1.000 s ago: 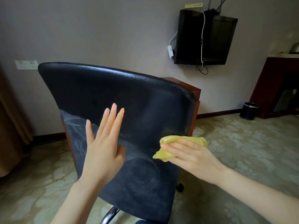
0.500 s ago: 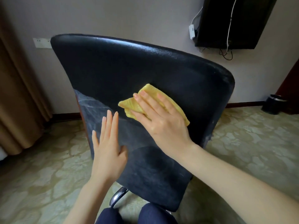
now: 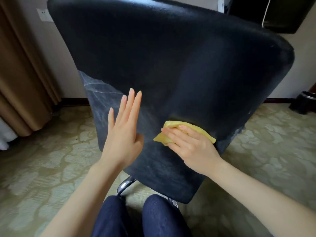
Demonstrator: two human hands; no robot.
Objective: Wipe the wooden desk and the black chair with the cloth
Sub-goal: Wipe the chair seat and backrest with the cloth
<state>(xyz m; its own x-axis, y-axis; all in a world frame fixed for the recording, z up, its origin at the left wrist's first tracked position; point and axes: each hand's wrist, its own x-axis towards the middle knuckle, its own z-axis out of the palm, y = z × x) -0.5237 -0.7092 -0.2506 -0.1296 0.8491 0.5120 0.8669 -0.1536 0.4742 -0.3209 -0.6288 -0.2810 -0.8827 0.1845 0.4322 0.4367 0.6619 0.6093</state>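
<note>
Right hand (image 3: 189,144) was on the folded yellow cloth (image 3: 198,130), pressing it onto the rear of the black padded chair backrest (image 3: 171,65), low and right of centre. Its fingers (image 3: 171,135) lay close together, lightly curled over the cloth, index bent onto the top edge. Thumb was hidden, so couldn't tell if it pinched. Likely reason: push plus a light hold stops the cloth sliding down a near-upright surface.

Left hand (image 3: 123,134) lay flat against the backrest, just left of the cloth and not touching it, holding nothing. Its fingers (image 3: 135,103) were straight and nearly pressed together, little finger slightly apart, thumb tucked beside the palm. My read: it braced the chair so it wouldn't turn or roll under the wiping push.

The chair stood directly in front of the knees in dark blue trousers (image 3: 112,218), close enough for both arms to reach. The lower left of the backrest showed grey streaks and the upper part looked darker. Dust or moisture, couldn't tell.

Wooden desk wasn't in view, so no call on it.

Counts:
- hands 2, cloth 1, chair 1
- knees 2
- shiny chrome chair base (image 3: 124,184): 2 bits showing
- round black bin (image 3: 304,105): 1
- white wall socket plate (image 3: 43,14): 1
- brown curtain (image 3: 22,74): 1
- black wall screen (image 3: 273,12): 1, with 1 white cable
</note>
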